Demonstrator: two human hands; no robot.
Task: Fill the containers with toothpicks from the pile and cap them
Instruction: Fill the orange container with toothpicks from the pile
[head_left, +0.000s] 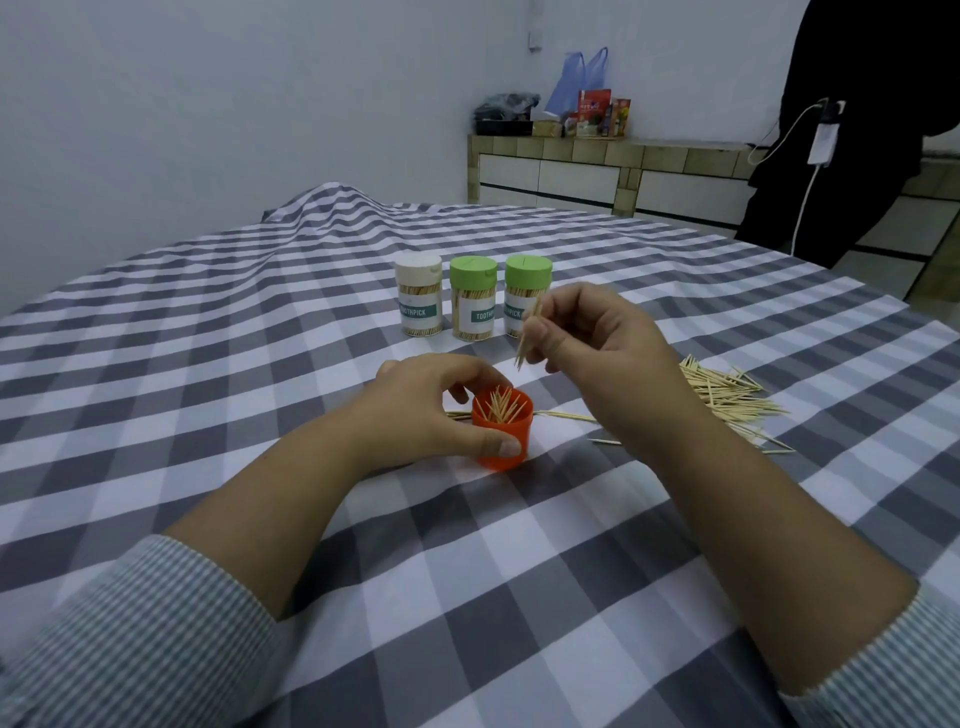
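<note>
An open orange container (505, 434) stands on the checked tablecloth with several toothpicks upright inside. My left hand (431, 410) grips it, thumb on the front, fingers behind. Above and to its right my right hand (597, 332) pinches a few toothpicks (529, 336), tips pointing down toward the container. The toothpick pile (727, 395) lies to the right, partly hidden by my right wrist. Behind stand three capped, filled containers: one with a white cap (419, 294) and two with green caps (472, 298) (525, 291).
Stray toothpicks (566, 415) lie beside the orange container. The tablecloth (260, 322) is rumpled at the far left. A person in dark clothes (862, 119) stands at the far right by a tiled counter (597, 161) with bags and boxes.
</note>
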